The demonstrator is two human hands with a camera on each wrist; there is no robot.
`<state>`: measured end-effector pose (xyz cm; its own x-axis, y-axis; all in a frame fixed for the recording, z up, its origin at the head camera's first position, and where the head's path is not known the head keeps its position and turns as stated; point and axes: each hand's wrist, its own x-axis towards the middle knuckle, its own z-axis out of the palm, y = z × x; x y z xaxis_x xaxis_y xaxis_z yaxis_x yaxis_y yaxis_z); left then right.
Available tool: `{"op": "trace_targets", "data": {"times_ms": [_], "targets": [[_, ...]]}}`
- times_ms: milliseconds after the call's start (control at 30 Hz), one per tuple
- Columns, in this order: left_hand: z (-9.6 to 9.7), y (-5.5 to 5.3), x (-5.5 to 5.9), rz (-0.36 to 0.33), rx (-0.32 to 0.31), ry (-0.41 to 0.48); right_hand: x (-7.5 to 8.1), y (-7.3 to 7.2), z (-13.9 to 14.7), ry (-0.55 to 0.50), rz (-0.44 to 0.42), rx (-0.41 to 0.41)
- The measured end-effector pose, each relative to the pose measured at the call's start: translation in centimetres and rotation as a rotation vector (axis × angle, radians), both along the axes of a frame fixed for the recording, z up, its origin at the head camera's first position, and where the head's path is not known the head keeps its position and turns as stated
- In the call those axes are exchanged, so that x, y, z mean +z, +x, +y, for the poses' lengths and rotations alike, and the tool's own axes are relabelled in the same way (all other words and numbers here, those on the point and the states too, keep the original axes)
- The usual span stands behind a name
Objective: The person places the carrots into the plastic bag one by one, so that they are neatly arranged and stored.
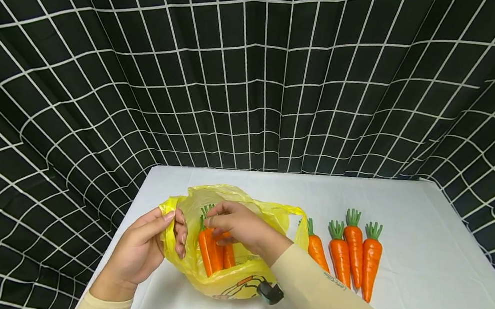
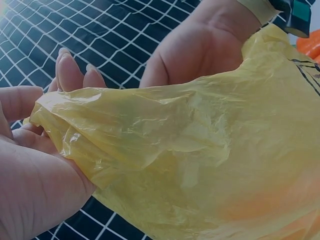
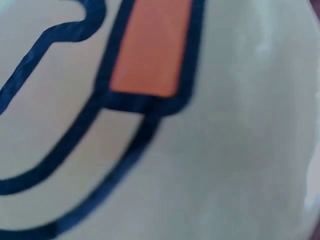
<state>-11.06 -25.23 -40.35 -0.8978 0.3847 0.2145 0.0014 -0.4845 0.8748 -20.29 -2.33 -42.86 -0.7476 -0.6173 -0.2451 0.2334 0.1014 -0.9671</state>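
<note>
A yellow plastic bag point(image 1: 245, 277) stands on the table with its mouth spread. My left hand point(image 1: 143, 244) pinches the bag's left edge between thumb and fingers; in the left wrist view the thin film point(image 2: 165, 135) bunches in that grip. My right hand point(image 1: 240, 226) reaches inside over the mouth, curled fingers at the tops of the carrots there. An orange carrot point(image 1: 208, 252) leans in front, with another carrot point(image 1: 229, 257) beside it, partly under my fingers. I cannot tell whether the right fingers grip one. The bag's printed side point(image 3: 240, 150) fills the right wrist view.
Several carrots with green tops lie on the white table point(image 1: 425, 274) right of the bag, among them a carrot point(image 1: 371, 260) at the far right. One carrot point(image 1: 318, 251) lies beside the bag's right handle point(image 1: 302, 230). Black gridded curtains point(image 1: 256, 75) surround the table.
</note>
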Motion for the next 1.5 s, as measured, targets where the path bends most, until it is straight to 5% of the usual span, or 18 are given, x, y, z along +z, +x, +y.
{"op": "trace_targets", "data": {"times_ms": [667, 1500], "targets": [[-0.1, -0.1, 0.0, 0.005, 0.01, 0.004, 2.7, 0.3, 2.9, -0.084, 0.027, 0.012], [-0.1, -0.2, -0.1, 0.008, 0.006, 0.006, 5.1, -0.1, 8.1, -0.158, 0.055, -0.084]]}}
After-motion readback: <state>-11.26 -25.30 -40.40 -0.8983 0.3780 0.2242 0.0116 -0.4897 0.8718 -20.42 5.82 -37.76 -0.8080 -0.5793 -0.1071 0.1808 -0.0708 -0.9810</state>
